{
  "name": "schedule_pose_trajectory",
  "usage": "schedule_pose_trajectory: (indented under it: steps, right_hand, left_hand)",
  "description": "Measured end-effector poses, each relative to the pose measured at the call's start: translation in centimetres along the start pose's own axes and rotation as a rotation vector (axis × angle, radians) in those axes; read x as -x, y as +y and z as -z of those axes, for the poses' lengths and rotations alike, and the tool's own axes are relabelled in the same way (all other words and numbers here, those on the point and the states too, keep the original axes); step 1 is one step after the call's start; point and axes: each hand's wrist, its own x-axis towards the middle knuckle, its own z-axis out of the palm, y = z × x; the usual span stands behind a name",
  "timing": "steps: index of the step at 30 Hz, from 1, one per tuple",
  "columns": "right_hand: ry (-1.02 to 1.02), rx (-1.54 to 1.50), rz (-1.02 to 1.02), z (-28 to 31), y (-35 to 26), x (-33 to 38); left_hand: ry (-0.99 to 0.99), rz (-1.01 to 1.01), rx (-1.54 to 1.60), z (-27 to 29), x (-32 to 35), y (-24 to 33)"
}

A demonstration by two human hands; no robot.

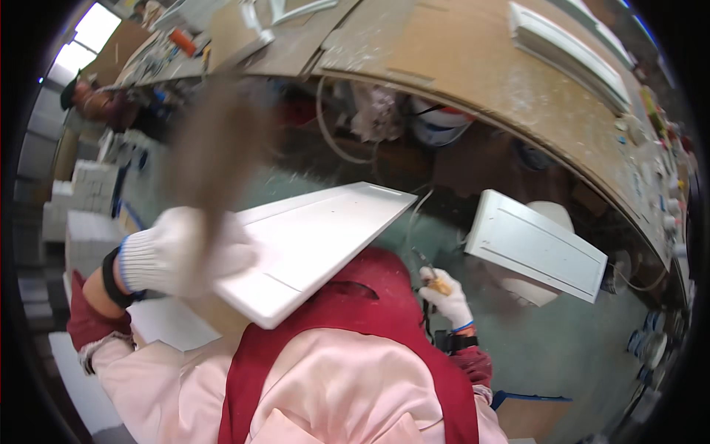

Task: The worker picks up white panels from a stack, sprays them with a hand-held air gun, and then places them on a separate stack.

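Observation:
Across my lap, over the dark red apron, lies a long white panel [325, 229] with a recessed border line. My left hand [192, 251], in a white knit glove, is over the panel's left end, blurred by motion. From its closed fingers rises a long brown brush-like thing [222, 140], too smeared to name for certain. My right hand [450, 300], also gloved, is closed round a small tool with a yellowish body [438, 283] and a thin dark nozzle, to the right of the panel. A thin pale hose [412, 222] curves down near that tool.
A second white panel [538, 244] rests on a white stool-like support at the right. The brown-covered workbench [444, 52] arcs across the far side, bearing white mouldings [569, 59]. A bucket [440, 126] stands beneath it. Another person [103, 103] is at the far left, near stacked white boards [85, 185].

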Motion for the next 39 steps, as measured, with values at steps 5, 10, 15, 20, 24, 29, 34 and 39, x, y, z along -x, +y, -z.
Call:
schedule_pose_trajectory:
  steps: [5,10,15,20,24,29,34,39]
  right_hand:
    - [-0.466,0.432,0.164,-2.4,-6.3,-3.4]
    - [-0.584,0.826,0.092,-5.9,-7.4,-8.9]
    - [-0.803,0.578,0.053,-8.0,-8.2,-9.0]
    - [-0.677,1.161,-0.238,-9.7,-2.1,-13.8]
    - [-0.821,0.787,0.04,-10.1,-6.5,-11.5]
    - [-0.807,0.875,0.156,-10.2,-3.6,-10.7]
    - [-0.708,1.102,0.082,-8.7,3.1,-11.9]
    - [-0.766,0.503,-0.258,-5.9,-0.4,-10.0]
  left_hand:
    - [-0.442,-0.119,-0.076,-5.2,-4.1,0.0]
    - [-0.482,-0.086,0.034,-8.0,-2.1,-0.1]
    - [-0.531,-0.046,0.052,-8.6,-1.2,1.0]
    - [-0.432,-0.054,0.014,-9.8,-0.2,1.3]
    - [-0.444,-0.053,-0.012,-10.2,-0.2,1.5]
    - [-0.441,-0.019,0.078,-11.0,0.0,1.6]
    - [-0.466,0.059,0.149,-11.7,-0.8,1.5]
    - [-0.387,0.081,0.185,-13.0,-0.8,0.9]
